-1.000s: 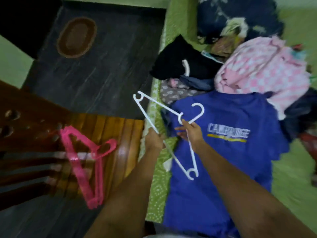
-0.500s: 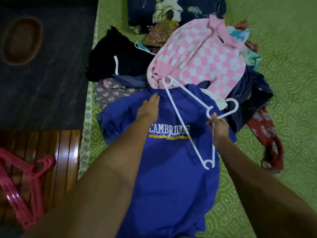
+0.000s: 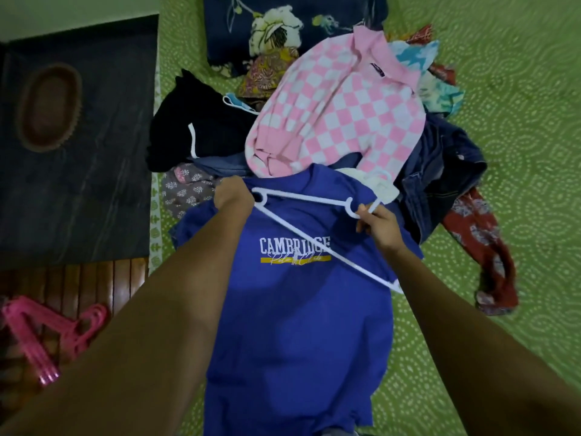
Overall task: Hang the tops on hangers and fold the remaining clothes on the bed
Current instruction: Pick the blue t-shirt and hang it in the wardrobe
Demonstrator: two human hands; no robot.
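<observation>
Head view: blue shirt [image 3: 292, 325] spread on the bed [image 3: 518, 152], white hanger [image 3: 309, 223] above it.
Right hand [image 3: 379, 226] grips the hanger at its hook; left hand [image 3: 234, 194] clutches the shirt's collar edge (fingers curled into cloth). Pink checked top [image 3: 336, 111] lies just beyond; pink hangers [image 3: 53, 335] lie off the bed.

We see a bed with a green dotted sheet [image 3: 518, 121] filling the frame from 12 to 5 o'clock. At 12 o'clock a dark blue floral pillow [image 3: 283, 23] lies on it. At 9 o'clock, dark floor [image 3: 94, 184] with an oval brown mat [image 3: 48, 108]. At 8 o'clock we note slatted brown wood [image 3: 94, 287]. Pale wall [image 3: 63, 11] at 11 o'clock. Light is dim.
</observation>
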